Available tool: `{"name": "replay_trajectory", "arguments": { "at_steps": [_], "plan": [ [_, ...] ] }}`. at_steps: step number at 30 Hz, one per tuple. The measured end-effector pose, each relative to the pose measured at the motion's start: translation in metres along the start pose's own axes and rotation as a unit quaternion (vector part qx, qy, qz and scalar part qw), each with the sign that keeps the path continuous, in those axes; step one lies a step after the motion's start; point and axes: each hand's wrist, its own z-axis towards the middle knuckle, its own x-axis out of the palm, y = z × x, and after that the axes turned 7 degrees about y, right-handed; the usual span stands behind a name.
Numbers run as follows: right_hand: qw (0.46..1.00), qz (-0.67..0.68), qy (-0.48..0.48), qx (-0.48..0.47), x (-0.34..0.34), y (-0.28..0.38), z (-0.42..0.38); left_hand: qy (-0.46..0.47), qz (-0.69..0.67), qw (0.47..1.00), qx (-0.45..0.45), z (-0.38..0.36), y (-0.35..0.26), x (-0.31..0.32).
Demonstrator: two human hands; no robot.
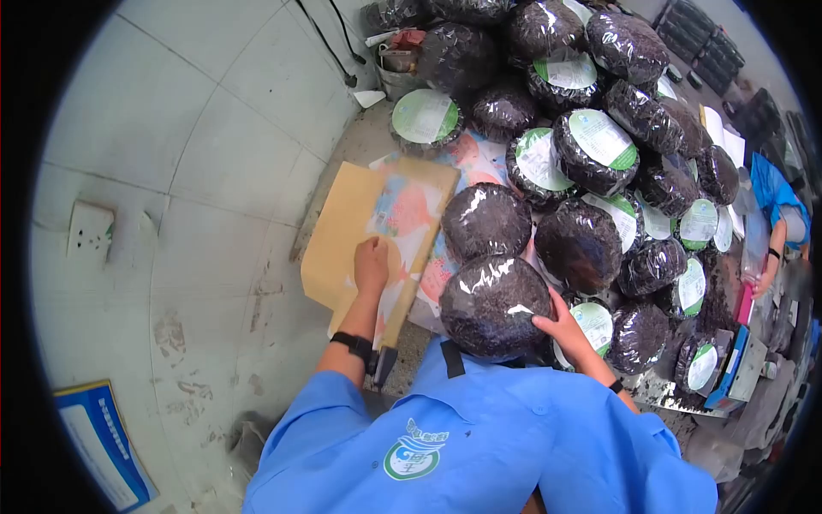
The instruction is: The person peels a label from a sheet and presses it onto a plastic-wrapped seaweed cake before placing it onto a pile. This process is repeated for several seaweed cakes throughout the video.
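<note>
Head view: round pack point(495, 307), no real long axis, sits just left of the right hand point(575, 332), whose spread thumb and fingers touch its side. Left hand point(371, 262) is curled over yellow paper point(330, 244), can't tell if it's pinching any; patterned sheet point(438, 272) beneath, tiled wall point(231, 163) beyond.

Smudged tiled wall point(240, 111), socket plate point(91, 230) on that wall, blue-and-white sign point(103, 445) below the plate, black cables point(330, 38) near the wall's right edge, co-worker point(779, 193) well apart from it.
</note>
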Motion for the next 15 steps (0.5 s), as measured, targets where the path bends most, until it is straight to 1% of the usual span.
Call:
{"name": "replay_trajectory", "arguments": {
  "at_steps": [2, 3, 5, 6, 7, 8, 9, 11, 15],
  "plan": [
    [0.983, -0.171, -0.064, -0.011, -0.006, -0.003, -0.004, -0.096, 0.081, 0.991, 0.051, 0.037, -0.007, -0.003],
    [0.979, -0.184, -0.08, 0.048, -0.005, 0.0, -0.041, -0.049, 0.06, 0.997, 0.016, 0.014, -0.004, 0.022],
    [0.992, -0.087, -0.092, 0.024, -0.006, -0.003, -0.028, -0.079, 0.165, 0.982, -0.045, 0.056, -0.026, 0.011],
    [0.987, -0.125, -0.097, 0.011, -0.003, 0.003, -0.02, -0.086, 0.16, 0.982, -0.041, 0.077, -0.026, 0.01],
    [0.981, -0.164, -0.105, 0.01, 0.0, 0.01, -0.025, -0.085, 0.178, 0.978, -0.067, 0.088, -0.024, 0.016],
    [0.982, -0.144, -0.124, 0.011, 0.003, 0.013, -0.027, -0.084, 0.196, 0.973, -0.093, 0.097, -0.021, 0.021],
    [0.981, -0.148, -0.124, 0.016, 0.006, 0.015, -0.028, -0.08, 0.194, 0.973, -0.097, 0.1, -0.022, 0.023],
    [0.98, -0.106, -0.17, 0.016, 0.009, 0.016, -0.028, -0.119, 0.172, 0.972, -0.104, 0.1, -0.023, 0.026],
    [0.977, -0.113, -0.18, 0.019, 0.014, 0.02, -0.024, -0.089, 0.167, 0.973, -0.13, 0.109, -0.013, 0.026]
  ]
}}
